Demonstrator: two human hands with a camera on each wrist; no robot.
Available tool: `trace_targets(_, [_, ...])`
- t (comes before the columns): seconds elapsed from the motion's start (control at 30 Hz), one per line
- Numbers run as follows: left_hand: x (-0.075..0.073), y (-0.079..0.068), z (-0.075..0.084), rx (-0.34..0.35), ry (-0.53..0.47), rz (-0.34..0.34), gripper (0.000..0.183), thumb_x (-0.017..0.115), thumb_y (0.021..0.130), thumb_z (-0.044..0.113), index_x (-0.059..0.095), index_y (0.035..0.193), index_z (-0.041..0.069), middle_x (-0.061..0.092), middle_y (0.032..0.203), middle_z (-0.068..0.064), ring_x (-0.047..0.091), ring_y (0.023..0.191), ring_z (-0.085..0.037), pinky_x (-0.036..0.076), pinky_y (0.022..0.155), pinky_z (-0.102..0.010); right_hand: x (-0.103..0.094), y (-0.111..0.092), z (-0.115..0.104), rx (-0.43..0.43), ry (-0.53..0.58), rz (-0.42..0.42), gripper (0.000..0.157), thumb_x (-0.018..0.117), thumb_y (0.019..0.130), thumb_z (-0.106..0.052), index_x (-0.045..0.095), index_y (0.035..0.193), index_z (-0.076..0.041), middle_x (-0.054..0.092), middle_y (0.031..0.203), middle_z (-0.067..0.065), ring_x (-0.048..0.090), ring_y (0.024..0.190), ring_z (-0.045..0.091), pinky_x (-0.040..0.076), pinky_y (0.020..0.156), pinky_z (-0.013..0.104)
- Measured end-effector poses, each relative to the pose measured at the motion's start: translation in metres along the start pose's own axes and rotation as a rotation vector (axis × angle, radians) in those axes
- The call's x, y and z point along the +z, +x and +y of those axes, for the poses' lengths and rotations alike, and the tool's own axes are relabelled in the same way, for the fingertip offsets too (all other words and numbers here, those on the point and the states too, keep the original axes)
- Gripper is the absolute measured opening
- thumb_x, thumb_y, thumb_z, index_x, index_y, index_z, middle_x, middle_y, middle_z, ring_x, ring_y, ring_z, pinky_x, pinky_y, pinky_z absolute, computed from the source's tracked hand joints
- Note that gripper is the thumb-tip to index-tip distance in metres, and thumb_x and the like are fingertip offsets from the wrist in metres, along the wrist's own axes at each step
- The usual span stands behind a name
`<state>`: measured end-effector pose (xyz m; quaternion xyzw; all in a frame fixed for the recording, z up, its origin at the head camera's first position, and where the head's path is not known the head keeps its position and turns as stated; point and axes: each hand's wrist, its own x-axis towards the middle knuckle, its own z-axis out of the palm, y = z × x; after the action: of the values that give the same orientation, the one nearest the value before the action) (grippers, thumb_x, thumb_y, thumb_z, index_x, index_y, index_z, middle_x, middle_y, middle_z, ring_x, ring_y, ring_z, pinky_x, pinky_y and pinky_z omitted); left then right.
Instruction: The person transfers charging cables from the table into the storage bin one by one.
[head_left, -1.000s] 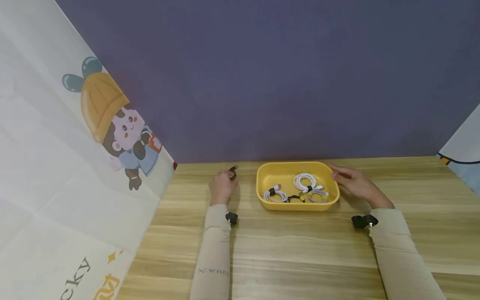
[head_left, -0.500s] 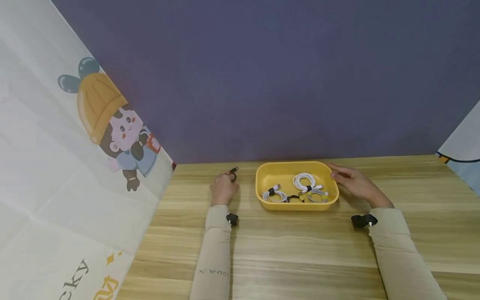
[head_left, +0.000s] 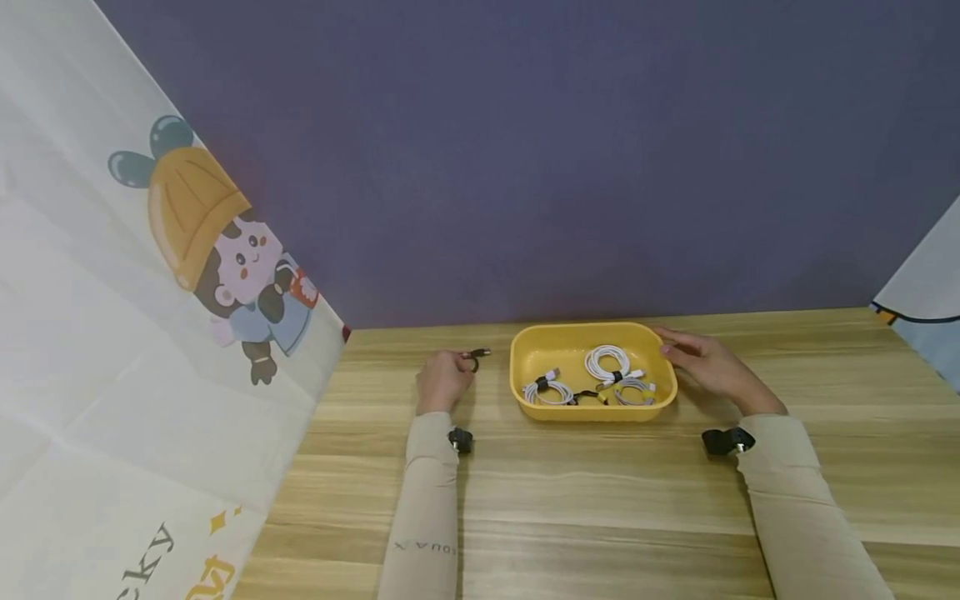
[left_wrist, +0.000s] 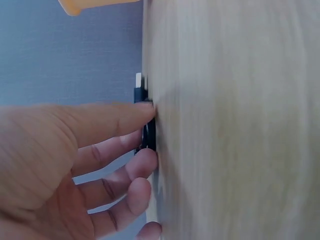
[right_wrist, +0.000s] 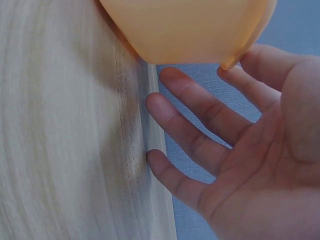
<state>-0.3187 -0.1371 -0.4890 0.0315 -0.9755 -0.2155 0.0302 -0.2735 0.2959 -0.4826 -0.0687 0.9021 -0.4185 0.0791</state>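
Note:
My left hand (head_left: pixel 442 382) pinches a small coiled black USB cable (head_left: pixel 480 353) between thumb and fingers, close over the table left of a yellow bin (head_left: pixel 592 413). In the left wrist view, the cable's metal plug (left_wrist: pixel 139 81) sticks out past the thumb; the other fingers are loosely bent. My right hand (head_left: pixel 708 367) holds the bin's right rim with thumb and index finger, while its remaining fingers spread below, as the right wrist view shows. Inside the bin lie a large white cable coil (head_left: pixel 592 365), a smaller white one (head_left: pixel 542 384), and other tied cables (head_left: pixel 588 395).
The wood-grain table (head_left: pixel 585 508) meets a dark blue wall panel (head_left: pixel 570 167) just behind the bin. A white sheet with a cartoon figure (head_left: pixel 247 250) borders the left side. Both wrists wear small black cameras.
My left hand has come slightly nearer. The cable's plug, earlier pointing up and away, has turned to point right towards the bin. The right hand and bin have stayed in place.

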Motion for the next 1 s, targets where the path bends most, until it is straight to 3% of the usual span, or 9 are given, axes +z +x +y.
trace_targets(0.3, [-0.0015,-0.0029,0.0001,-0.005,0.000,-0.040,0.017,0.076,0.081,0.027,0.067,0.067,0.023,0.071,0.089,0.001,0.063,0.087,-0.025,0.046,0.093,-0.058,-0.0001,-0.0008,-0.0027,0.022,-0.003,-0.001,0.063,0.043,0.098,-0.054,0.030,0.152,-0.025,0.029,0.156,0.018,0.028,0.140,0.048,0.028,0.107,0.069])
trace_targets(0.77, [-0.0005,-0.0037,0.0025,0.013,0.047,-0.080,0.017,0.070,0.087,0.027,0.068,0.071,0.021,0.073,0.097,-0.002,0.064,0.101,-0.031,0.040,0.101,-0.061,-0.0006,-0.0020,-0.0030,0.003,-0.009,-0.002,0.061,0.042,0.099,-0.051,0.029,0.152,-0.022,0.028,0.156,0.018,0.028,0.140,0.047,0.029,0.107,0.068])
trace_targets(1.0, [-0.0009,-0.0030,0.0011,0.043,0.054,-0.083,0.036,0.061,0.091,0.023,0.052,0.056,0.016,0.071,0.102,-0.008,0.064,0.100,-0.034,0.039,0.101,-0.064,-0.0008,-0.0014,-0.0026,0.006,-0.001,-0.005,0.062,0.042,0.099,-0.052,0.029,0.152,-0.022,0.028,0.156,0.019,0.029,0.139,0.047,0.029,0.107,0.068])
